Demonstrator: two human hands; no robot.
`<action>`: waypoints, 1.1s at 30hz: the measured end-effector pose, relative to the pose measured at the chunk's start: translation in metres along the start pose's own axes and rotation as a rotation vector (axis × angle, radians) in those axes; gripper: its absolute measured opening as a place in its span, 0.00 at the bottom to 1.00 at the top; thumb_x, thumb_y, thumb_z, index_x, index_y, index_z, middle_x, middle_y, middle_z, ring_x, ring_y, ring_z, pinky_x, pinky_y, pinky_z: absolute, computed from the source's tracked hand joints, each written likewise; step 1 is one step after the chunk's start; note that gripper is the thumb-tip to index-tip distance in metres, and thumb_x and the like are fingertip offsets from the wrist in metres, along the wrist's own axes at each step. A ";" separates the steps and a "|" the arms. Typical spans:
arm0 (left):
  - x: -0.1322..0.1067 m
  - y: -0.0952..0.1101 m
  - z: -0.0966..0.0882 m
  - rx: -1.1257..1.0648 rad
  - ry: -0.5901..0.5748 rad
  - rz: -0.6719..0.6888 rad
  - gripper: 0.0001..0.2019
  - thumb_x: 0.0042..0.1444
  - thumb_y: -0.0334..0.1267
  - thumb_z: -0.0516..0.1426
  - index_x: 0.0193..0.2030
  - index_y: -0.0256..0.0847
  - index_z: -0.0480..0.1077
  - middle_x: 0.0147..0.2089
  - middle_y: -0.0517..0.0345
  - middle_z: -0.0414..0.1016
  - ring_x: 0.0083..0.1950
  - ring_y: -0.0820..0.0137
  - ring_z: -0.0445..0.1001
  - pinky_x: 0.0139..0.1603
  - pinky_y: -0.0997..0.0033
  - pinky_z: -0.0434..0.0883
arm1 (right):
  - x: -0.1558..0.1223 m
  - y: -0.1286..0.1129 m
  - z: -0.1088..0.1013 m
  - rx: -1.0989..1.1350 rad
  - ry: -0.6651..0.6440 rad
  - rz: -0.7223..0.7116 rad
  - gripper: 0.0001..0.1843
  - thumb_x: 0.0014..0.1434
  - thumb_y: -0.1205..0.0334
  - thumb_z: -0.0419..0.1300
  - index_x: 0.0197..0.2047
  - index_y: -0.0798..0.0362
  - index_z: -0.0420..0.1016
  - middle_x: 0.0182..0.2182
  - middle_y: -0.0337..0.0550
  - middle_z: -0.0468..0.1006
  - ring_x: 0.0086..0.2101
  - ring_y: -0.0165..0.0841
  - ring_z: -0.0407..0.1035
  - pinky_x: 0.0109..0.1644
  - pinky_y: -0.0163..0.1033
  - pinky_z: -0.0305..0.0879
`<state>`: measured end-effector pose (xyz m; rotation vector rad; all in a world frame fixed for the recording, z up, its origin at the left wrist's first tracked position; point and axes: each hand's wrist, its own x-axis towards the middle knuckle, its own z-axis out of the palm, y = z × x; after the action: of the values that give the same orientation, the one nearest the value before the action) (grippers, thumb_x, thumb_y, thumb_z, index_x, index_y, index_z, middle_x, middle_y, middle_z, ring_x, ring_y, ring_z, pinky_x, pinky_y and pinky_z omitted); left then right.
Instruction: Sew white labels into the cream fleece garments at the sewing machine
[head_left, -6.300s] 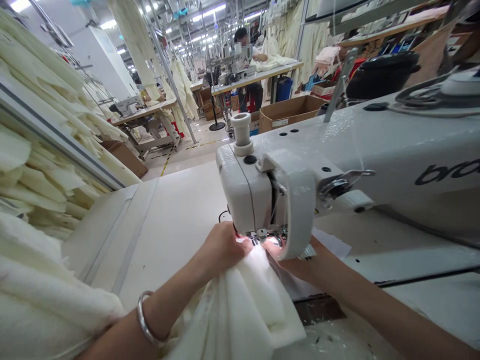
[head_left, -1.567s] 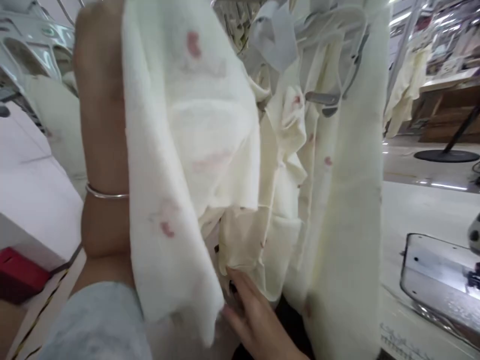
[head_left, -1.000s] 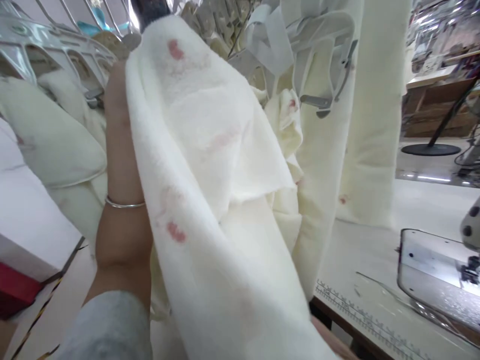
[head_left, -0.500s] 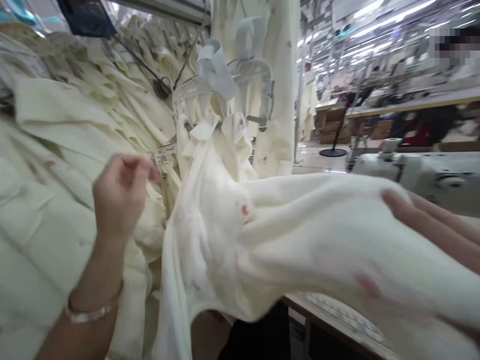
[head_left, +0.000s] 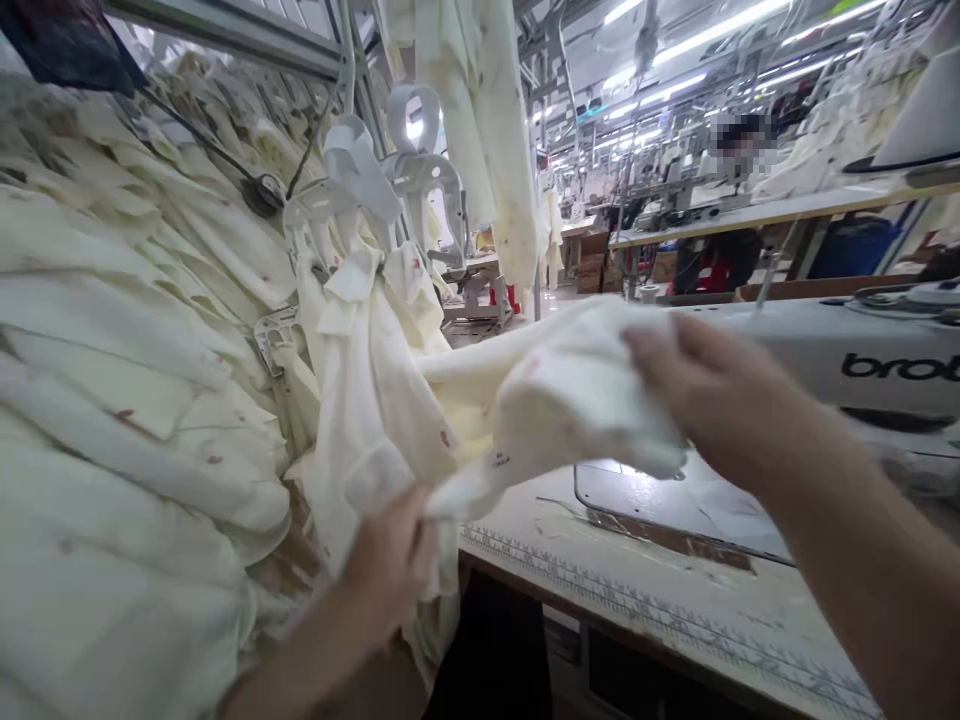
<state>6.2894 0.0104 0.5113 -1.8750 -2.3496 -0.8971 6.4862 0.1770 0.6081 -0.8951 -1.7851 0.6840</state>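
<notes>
A cream garment (head_left: 375, 370) with small reddish motifs hangs from a white plastic clip hanger (head_left: 319, 210) in front of me. Part of its cloth is stretched out to the right, above the sewing table. My right hand (head_left: 697, 390) is closed on the bunched far end of that cloth, close to the sewing machine (head_left: 840, 350). Lower and nearer, my left hand (head_left: 390, 550) pinches an edge of the same garment. Both hands are somewhat blurred. Small dark marks show on the cloth between them.
Many cream garments (head_left: 135, 400) hang densely on the left. The sewing table (head_left: 600, 590) has a printed ruler along its front edge and loose threads on top. A metal rail (head_left: 232, 40) runs overhead. Behind, a person sits among other machines and worktables (head_left: 780, 215).
My left hand has come down and right from the hanging garments and gripped the cloth. My right hand has moved inward with the bunched end. The view has turned right.
</notes>
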 end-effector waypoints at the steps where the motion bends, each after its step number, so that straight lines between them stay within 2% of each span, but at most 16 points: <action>1: 0.007 0.008 -0.031 -0.028 -0.041 -0.043 0.13 0.61 0.34 0.42 0.40 0.42 0.67 0.28 0.61 0.72 0.30 0.68 0.73 0.30 0.71 0.67 | -0.010 0.005 0.003 -0.074 -0.003 -0.030 0.12 0.62 0.60 0.58 0.31 0.60 0.73 0.19 0.41 0.71 0.18 0.29 0.65 0.22 0.33 0.56; 3: 0.023 0.032 -0.085 -0.057 -0.111 0.002 0.11 0.60 0.36 0.44 0.39 0.42 0.67 0.28 0.65 0.71 0.29 0.71 0.71 0.29 0.74 0.64 | -0.038 0.005 0.017 -0.173 -0.001 -0.223 0.10 0.59 0.59 0.61 0.32 0.57 0.72 0.24 0.45 0.73 0.24 0.36 0.68 0.25 0.38 0.61; 4: 0.031 0.045 -0.104 -0.032 -0.145 0.063 0.10 0.59 0.36 0.45 0.35 0.42 0.67 0.28 0.65 0.71 0.30 0.72 0.70 0.29 0.75 0.63 | -0.052 0.001 0.026 -0.214 0.014 -0.419 0.11 0.62 0.56 0.57 0.39 0.56 0.71 0.31 0.48 0.74 0.31 0.40 0.71 0.29 0.41 0.65; 5: 0.037 0.058 -0.116 0.015 -0.154 0.130 0.09 0.58 0.35 0.47 0.32 0.41 0.67 0.27 0.66 0.70 0.29 0.73 0.69 0.29 0.76 0.62 | -0.065 -0.006 0.035 -0.218 -0.005 -0.601 0.13 0.65 0.55 0.53 0.44 0.56 0.69 0.36 0.51 0.75 0.37 0.42 0.71 0.35 0.43 0.67; 7: 0.047 0.076 -0.122 0.142 -0.074 0.230 0.06 0.55 0.33 0.50 0.33 0.42 0.68 0.28 0.66 0.71 0.29 0.73 0.69 0.30 0.74 0.62 | -0.083 -0.019 0.049 -0.189 -0.062 -0.748 0.11 0.67 0.59 0.47 0.44 0.55 0.67 0.33 0.46 0.74 0.33 0.37 0.71 0.32 0.39 0.67; 9: 0.047 0.077 -0.110 0.277 0.098 0.256 0.11 0.53 0.31 0.51 0.42 0.44 0.68 0.34 0.65 0.74 0.33 0.70 0.72 0.35 0.72 0.64 | -0.083 -0.025 0.049 -0.130 -0.088 -0.651 0.09 0.65 0.66 0.46 0.37 0.53 0.66 0.24 0.38 0.71 0.22 0.30 0.67 0.23 0.33 0.60; 11: 0.039 0.063 -0.091 0.369 0.211 0.231 0.19 0.51 0.28 0.51 0.50 0.46 0.66 0.44 0.61 0.74 0.42 0.66 0.73 0.40 0.69 0.67 | -0.070 -0.021 0.036 -0.116 -0.043 -0.549 0.09 0.62 0.68 0.47 0.36 0.51 0.66 0.22 0.35 0.71 0.19 0.28 0.64 0.20 0.32 0.55; 14: 0.019 0.030 -0.072 0.386 0.194 0.130 0.27 0.48 0.26 0.52 0.57 0.45 0.62 0.53 0.55 0.69 0.51 0.62 0.71 0.43 0.66 0.69 | -0.040 -0.003 0.006 -0.250 0.039 -0.488 0.08 0.61 0.64 0.49 0.39 0.47 0.69 0.24 0.34 0.73 0.19 0.28 0.65 0.21 0.32 0.54; 16: 0.010 0.014 -0.073 0.358 0.175 0.024 0.27 0.48 0.27 0.53 0.57 0.43 0.63 0.50 0.53 0.70 0.47 0.63 0.72 0.41 0.66 0.69 | -0.026 0.009 -0.005 -0.322 0.034 -0.476 0.09 0.61 0.62 0.48 0.39 0.46 0.69 0.23 0.35 0.73 0.19 0.29 0.65 0.22 0.33 0.53; 18: 0.010 0.012 -0.084 0.271 0.116 -0.070 0.19 0.53 0.31 0.52 0.53 0.44 0.67 0.36 0.59 0.72 0.34 0.67 0.72 0.33 0.69 0.68 | -0.025 0.017 -0.002 -0.362 0.012 -0.507 0.12 0.64 0.60 0.45 0.35 0.49 0.68 0.24 0.39 0.73 0.21 0.32 0.66 0.23 0.36 0.55; 21: 0.032 0.033 -0.106 0.053 0.070 -0.074 0.12 0.60 0.41 0.50 0.48 0.47 0.69 0.22 0.68 0.65 0.21 0.72 0.64 0.23 0.73 0.60 | -0.053 0.012 0.019 -0.392 0.051 -0.649 0.14 0.67 0.60 0.44 0.38 0.53 0.68 0.32 0.49 0.72 0.32 0.39 0.69 0.35 0.43 0.63; 23: 0.056 0.055 -0.113 0.004 0.156 0.026 0.10 0.60 0.39 0.49 0.42 0.46 0.71 0.24 0.67 0.67 0.24 0.73 0.66 0.24 0.74 0.59 | -0.085 0.003 0.036 -0.283 0.004 -0.694 0.09 0.67 0.63 0.48 0.43 0.54 0.67 0.36 0.48 0.71 0.38 0.38 0.68 0.40 0.40 0.64; 24: 0.068 0.067 -0.113 0.023 0.205 0.091 0.10 0.59 0.37 0.49 0.39 0.45 0.72 0.27 0.66 0.70 0.27 0.73 0.67 0.26 0.74 0.60 | -0.102 0.000 0.045 -0.184 -0.062 -0.684 0.07 0.67 0.64 0.49 0.43 0.53 0.66 0.35 0.45 0.70 0.36 0.35 0.68 0.38 0.37 0.64; 26: 0.089 0.090 -0.108 0.097 0.261 0.199 0.11 0.56 0.32 0.49 0.34 0.42 0.72 0.28 0.63 0.72 0.31 0.71 0.68 0.29 0.72 0.60 | -0.129 -0.001 0.063 -0.064 -0.189 -0.605 0.05 0.68 0.62 0.50 0.44 0.53 0.64 0.33 0.42 0.70 0.33 0.32 0.68 0.34 0.34 0.64; 29: 0.107 0.117 -0.094 0.180 0.295 0.277 0.12 0.54 0.30 0.48 0.32 0.40 0.73 0.27 0.61 0.71 0.31 0.69 0.68 0.31 0.69 0.60 | -0.149 0.015 0.083 0.044 -0.212 -0.408 0.04 0.67 0.62 0.49 0.40 0.52 0.62 0.31 0.40 0.69 0.32 0.32 0.67 0.32 0.33 0.63; 33: 0.116 0.131 -0.083 0.168 0.338 0.320 0.14 0.54 0.31 0.47 0.34 0.41 0.74 0.27 0.58 0.72 0.31 0.66 0.69 0.33 0.66 0.61 | -0.156 0.042 0.091 0.292 -0.272 -0.090 0.01 0.62 0.65 0.49 0.39 0.51 0.60 0.33 0.39 0.69 0.33 0.30 0.67 0.38 0.33 0.64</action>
<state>6.3452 0.0946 0.6764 -1.7952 -1.8086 -0.8689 6.4506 0.0676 0.4626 -0.5415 -1.8865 1.0158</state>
